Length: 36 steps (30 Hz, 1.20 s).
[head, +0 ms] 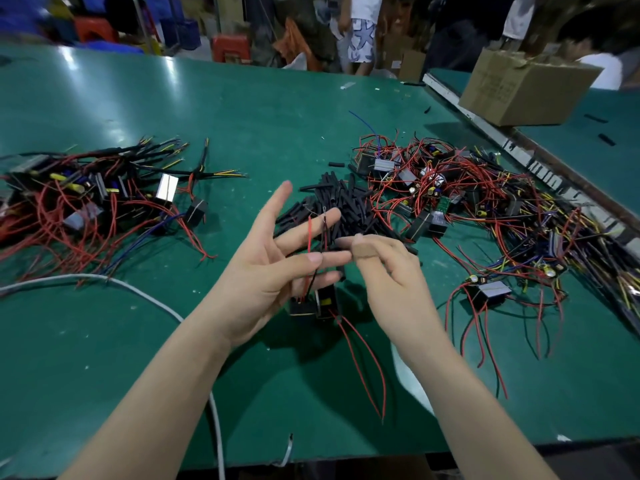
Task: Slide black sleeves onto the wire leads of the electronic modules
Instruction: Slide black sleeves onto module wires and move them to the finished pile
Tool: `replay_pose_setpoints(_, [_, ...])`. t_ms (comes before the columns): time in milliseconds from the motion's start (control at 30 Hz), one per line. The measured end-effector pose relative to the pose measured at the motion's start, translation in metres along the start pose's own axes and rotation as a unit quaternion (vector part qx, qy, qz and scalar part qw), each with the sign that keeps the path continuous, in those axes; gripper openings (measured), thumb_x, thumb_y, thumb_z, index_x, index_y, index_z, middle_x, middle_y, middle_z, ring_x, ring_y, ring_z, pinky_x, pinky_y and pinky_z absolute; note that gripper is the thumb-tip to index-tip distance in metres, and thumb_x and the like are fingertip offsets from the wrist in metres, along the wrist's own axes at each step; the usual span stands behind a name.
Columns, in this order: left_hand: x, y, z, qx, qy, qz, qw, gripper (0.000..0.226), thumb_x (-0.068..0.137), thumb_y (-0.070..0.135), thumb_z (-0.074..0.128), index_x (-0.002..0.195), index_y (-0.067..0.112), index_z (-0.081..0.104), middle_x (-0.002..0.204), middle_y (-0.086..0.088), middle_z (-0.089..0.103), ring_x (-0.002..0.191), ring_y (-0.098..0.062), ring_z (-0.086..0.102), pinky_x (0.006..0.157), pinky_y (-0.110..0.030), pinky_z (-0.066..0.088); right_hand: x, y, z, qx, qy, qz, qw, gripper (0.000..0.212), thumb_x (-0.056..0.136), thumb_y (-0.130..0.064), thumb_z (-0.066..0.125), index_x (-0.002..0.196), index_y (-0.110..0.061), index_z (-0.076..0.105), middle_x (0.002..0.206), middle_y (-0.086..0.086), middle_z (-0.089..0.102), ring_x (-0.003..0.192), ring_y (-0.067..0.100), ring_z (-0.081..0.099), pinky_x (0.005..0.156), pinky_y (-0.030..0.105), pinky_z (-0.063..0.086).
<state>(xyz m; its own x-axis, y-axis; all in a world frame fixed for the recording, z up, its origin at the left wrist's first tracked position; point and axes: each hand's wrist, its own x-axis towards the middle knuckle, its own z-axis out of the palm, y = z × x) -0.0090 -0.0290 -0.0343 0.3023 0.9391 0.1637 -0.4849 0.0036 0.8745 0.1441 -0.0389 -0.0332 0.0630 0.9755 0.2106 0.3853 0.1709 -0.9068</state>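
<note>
We hold a module, its leads pointing away from us.

Our left hand (273, 268) pinches the small black boxy electronic module (313, 303) by its thin red and black wire leads (309, 233), which stand upright; our right hand (384, 268), fingers curled, touches them. Beyond lies the heap of short black tube sleeves (341, 206) on the green desk (242, 126).
</note>
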Motion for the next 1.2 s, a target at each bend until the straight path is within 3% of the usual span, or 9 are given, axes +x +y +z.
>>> replay_pose_setpoints(133, [0.0, -0.003, -0.002, 0.043, -0.005, -0.016, 0.999, 0.086, 0.077, -0.012, 0.062, 0.145, 0.025, 0.024, 0.125, 0.003, 0.064, 0.095, -0.019, 0.068, 0.072, -0.024, 0.053, -0.001, -0.009, 0.008, 0.031, 0.021, -0.004, 0.999, 0.02, 0.078, -0.057, 0.055, 0.084, -0.044, 0.068, 0.104, -0.015, 0.062, 0.118, 0.015, 0.049, 0.105, 0.045, 0.035])
replay_pose_setpoints(333, [0.0, -0.003, -0.002, 0.059, 0.01, -0.037, 0.998, 0.054, 0.075, 0.003, 0.062, 0.126, 0.014, 0.052, 0.12, -0.003, 0.067, 0.102, -0.016, 0.064, 0.08, -0.026, 0.056, -0.003, -0.005, 0.016, -0.018, 0.039, -0.033, 0.999, 0.012, 0.089, -0.028, 0.062, 0.078, -0.025, 0.068, 0.092, -0.008, 0.065, 0.098, 0.015, 0.058, 0.093, 0.041, 0.043])
replay_pose_setpoints(433, [0.001, -0.002, -0.004, 0.064, 0.067, -0.023, 0.995, 0.041, 0.073, 0.016, 0.065, 0.114, 0.019, 0.063, 0.106, -0.002, 0.072, 0.088, -0.012, 0.069, 0.072, -0.021, 0.055, -0.006, -0.001, 0.015, 0.067, 0.042, -0.045, 0.996, 0.012, 0.094, -0.021, 0.058, 0.084, -0.021, 0.065, 0.083, -0.007, 0.067, 0.081, 0.007, 0.06, 0.078, 0.028, 0.047])
replay_pose_setpoints(567, [0.003, -0.002, -0.007, 0.075, 0.122, 0.024, 0.989, 0.024, 0.062, 0.031, 0.07, 0.085, 0.026, 0.078, 0.081, 0.01, 0.07, 0.079, -0.002, 0.058, 0.072, -0.012, 0.046, -0.003, 0.003, 0.006, 0.202, 0.042, -0.02, 0.978, 0.012, 0.098, -0.015, 0.05, 0.09, -0.014, 0.06, 0.086, -0.006, 0.074, 0.081, 0.003, 0.066, 0.074, 0.013, 0.047])
replay_pose_setpoints(733, [0.001, -0.004, 0.001, 0.064, 0.081, 0.078, 0.992, 0.029, 0.06, 0.044, 0.08, 0.08, 0.022, 0.076, 0.102, 0.001, 0.072, 0.11, -0.014, 0.062, 0.097, -0.024, 0.047, 0.0, -0.003, 0.001, 0.239, -0.02, -0.031, 0.97, 0.009, 0.098, -0.011, 0.049, 0.092, -0.014, 0.056, 0.075, -0.007, 0.072, 0.072, 0.004, 0.065, 0.065, 0.013, 0.047])
replay_pose_setpoints(867, [-0.002, -0.002, 0.006, 0.001, 0.101, 0.11, 0.989, 0.013, 0.066, 0.034, 0.072, 0.069, 0.021, 0.071, 0.112, -0.009, 0.069, 0.115, -0.027, 0.06, 0.101, -0.041, 0.046, 0.001, -0.007, 0.005, 0.255, -0.014, -0.05, 0.965, 0.008, 0.097, -0.015, 0.048, 0.093, -0.016, 0.055, 0.065, -0.008, 0.064, 0.061, 0.005, 0.058, 0.055, 0.015, 0.043])
replay_pose_setpoints(933, [-0.004, 0.001, 0.005, -0.004, 0.099, 0.107, 0.989, 0.021, 0.062, 0.039, 0.078, 0.068, 0.022, 0.068, 0.123, -0.006, 0.065, 0.122, -0.025, 0.055, 0.103, -0.047, 0.044, 0.003, -0.009, 0.005, 0.293, 0.008, -0.04, 0.955, 0.009, 0.098, -0.015, 0.047, 0.093, -0.017, 0.054, 0.065, -0.009, 0.061, 0.058, 0.007, 0.057, 0.051, 0.017, 0.041])
replay_pose_setpoints(1100, [-0.005, 0.006, 0.005, 0.075, 0.095, 0.126, 0.985, 0.032, 0.055, 0.055, 0.081, 0.071, 0.029, 0.073, 0.123, 0.012, 0.064, 0.124, -0.007, 0.052, 0.108, -0.043, 0.036, 0.007, -0.01, -0.002, 0.375, 0.035, 0.007, 0.926, 0.011, 0.1, -0.013, 0.044, 0.092, -0.016, 0.052, 0.067, -0.007, 0.062, 0.06, 0.01, 0.061, 0.05, 0.017, 0.043])
replay_pose_setpoints(1200, [-0.005, 0.004, 0.003, 0.071, 0.092, 0.149, 0.982, 0.023, 0.062, 0.048, 0.077, 0.072, 0.027, 0.072, 0.116, 0.005, 0.068, 0.122, -0.016, 0.055, 0.106, -0.039, 0.039, 0.008, -0.012, -0.008, 0.408, 0.078, 0.028, 0.909, 0.011, 0.1, -0.014, 0.044, 0.091, -0.015, 0.051, 0.065, -0.008, 0.062, 0.062, 0.009, 0.062, 0.049, 0.016, 0.042])
